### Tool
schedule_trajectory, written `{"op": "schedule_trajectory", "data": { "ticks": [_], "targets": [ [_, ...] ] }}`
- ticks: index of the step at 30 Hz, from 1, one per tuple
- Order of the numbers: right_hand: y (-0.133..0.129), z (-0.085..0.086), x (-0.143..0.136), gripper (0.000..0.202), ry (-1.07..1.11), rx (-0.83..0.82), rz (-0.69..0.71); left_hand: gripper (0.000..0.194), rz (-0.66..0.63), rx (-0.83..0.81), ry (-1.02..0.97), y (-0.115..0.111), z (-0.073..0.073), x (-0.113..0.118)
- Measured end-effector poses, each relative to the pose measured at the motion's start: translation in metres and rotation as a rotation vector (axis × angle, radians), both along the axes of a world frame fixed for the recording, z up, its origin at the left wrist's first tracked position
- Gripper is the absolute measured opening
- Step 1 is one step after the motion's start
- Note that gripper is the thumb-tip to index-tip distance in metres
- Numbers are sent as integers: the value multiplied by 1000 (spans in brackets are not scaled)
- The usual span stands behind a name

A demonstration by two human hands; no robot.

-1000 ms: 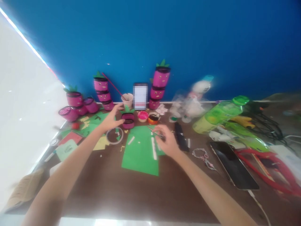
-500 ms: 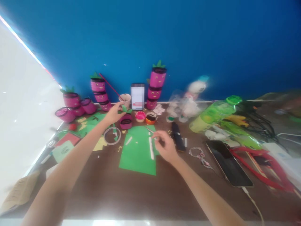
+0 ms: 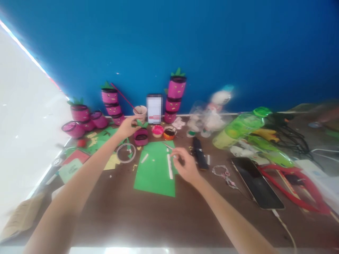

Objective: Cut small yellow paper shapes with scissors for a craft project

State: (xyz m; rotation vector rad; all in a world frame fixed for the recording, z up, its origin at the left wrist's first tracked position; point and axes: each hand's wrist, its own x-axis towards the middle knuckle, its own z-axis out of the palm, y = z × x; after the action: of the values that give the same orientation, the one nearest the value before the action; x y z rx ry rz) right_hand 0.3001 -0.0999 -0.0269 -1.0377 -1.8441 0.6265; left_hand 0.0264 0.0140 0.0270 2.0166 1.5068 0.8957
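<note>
My left hand (image 3: 129, 127) reaches to the small magenta pot (image 3: 141, 137), its fingertips closed at the green paper leaves (image 3: 142, 124) on top. My right hand (image 3: 182, 160) is pinched on scissors (image 3: 167, 145), whose thin pointed tips show over the upper part of the green sheet (image 3: 152, 180). White strips (image 3: 170, 165) lie on that sheet, one beside my right fingers. Just behind the sheet stand a cup of pink paint (image 3: 157, 131) and a cup of dark paint (image 3: 170, 133).
Stacked magenta pots (image 3: 173, 104) stand by the blue wall, next to a propped phone (image 3: 154, 109). A tape ring (image 3: 126, 153) lies left of the sheet. To the right are a black cutter (image 3: 200, 154), a dark phone (image 3: 257, 183) and a green bottle (image 3: 242, 128).
</note>
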Motion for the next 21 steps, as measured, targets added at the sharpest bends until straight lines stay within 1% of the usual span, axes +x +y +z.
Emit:
{"op": "schedule_trajectory", "data": {
  "ticks": [2, 5, 8, 12, 14, 17, 21],
  "targets": [
    [0, 0, 0, 20, -4, -7, 6, 44, -28, -18, -28, -1, 3, 0],
    [0, 1, 0, 19, -4, -18, 7, 49, -80, -84, -98, -2, 7, -3],
    [0, 0, 1, 21, -1, -27, 3, 53, -126, -116, -134, 0, 6, -9],
    [0, -1, 1, 20, -1, -43, 5, 42, -199, -103, -77, 3, 1, -15],
    [-1, -2, 1, 20, -1, -47, 4, 38, -186, -93, -69, 3, -1, -13],
    [-1, -2, 1, 19, -1, -43, 6, 39, -131, -74, -53, 2, -2, -8],
    [-1, -3, 2, 20, -7, -48, 6, 40, -28, -56, 44, 2, -2, -2]
  ]
}}
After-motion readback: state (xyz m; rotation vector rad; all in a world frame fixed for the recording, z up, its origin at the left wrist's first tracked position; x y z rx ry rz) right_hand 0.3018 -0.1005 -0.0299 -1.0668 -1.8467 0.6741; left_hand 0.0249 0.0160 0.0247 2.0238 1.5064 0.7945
